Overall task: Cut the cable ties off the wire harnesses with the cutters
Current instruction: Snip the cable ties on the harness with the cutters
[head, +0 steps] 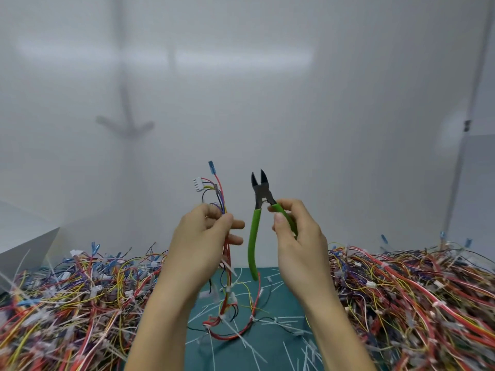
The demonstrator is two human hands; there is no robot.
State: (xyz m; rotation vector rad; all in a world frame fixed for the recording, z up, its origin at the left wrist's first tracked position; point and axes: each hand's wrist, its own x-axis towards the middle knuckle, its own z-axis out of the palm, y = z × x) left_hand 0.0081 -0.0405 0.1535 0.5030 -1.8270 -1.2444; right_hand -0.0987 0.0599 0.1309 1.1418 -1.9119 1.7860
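Left wire pile (67, 295) & right wire pile (415, 290) on green counter (273, 352). Left hand (198, 236) up in middle, fingers curled round wire bundle (218, 191); bundle tail hangs to counter. Right hand (297, 236) just beside, grips cutters (254, 231) by one green handle, tips up, blades apart. Cut white ties (267, 321) on counter btw piles.

A workshop bench: teal cutting mat (270, 352) at 6 o'clock, wire harnesses (67, 303) heaped at 8 and 4 o'clock, white partition (294, 103) at 12 o'clock
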